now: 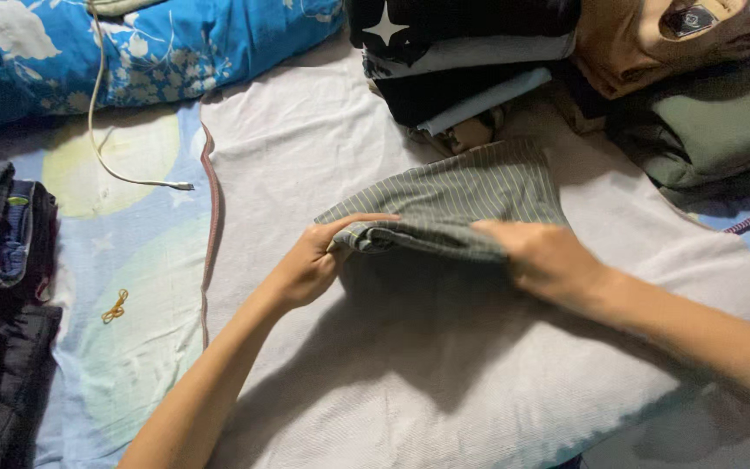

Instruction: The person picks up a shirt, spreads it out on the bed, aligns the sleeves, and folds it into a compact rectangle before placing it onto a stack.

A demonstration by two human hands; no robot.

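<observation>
A folded grey-green striped garment (462, 195) lies on a white towel (323, 139) spread over the bed. My left hand (314, 260) pinches its near left corner between thumb and fingers. On the near right edge of the same garment my right hand (540, 256) is closed, fingers curled over the fold. Both forearms reach in from the bottom of the view.
Stacks of folded clothes stand at the back: dark and pale ones (453, 65), a tan one (653, 39), an olive one (713, 130). Dark clothes (2, 287) pile up at the left. A blue flowered pillow (132, 48), a white cable (101, 130) and a yellow band (115, 307) lie on the sheet.
</observation>
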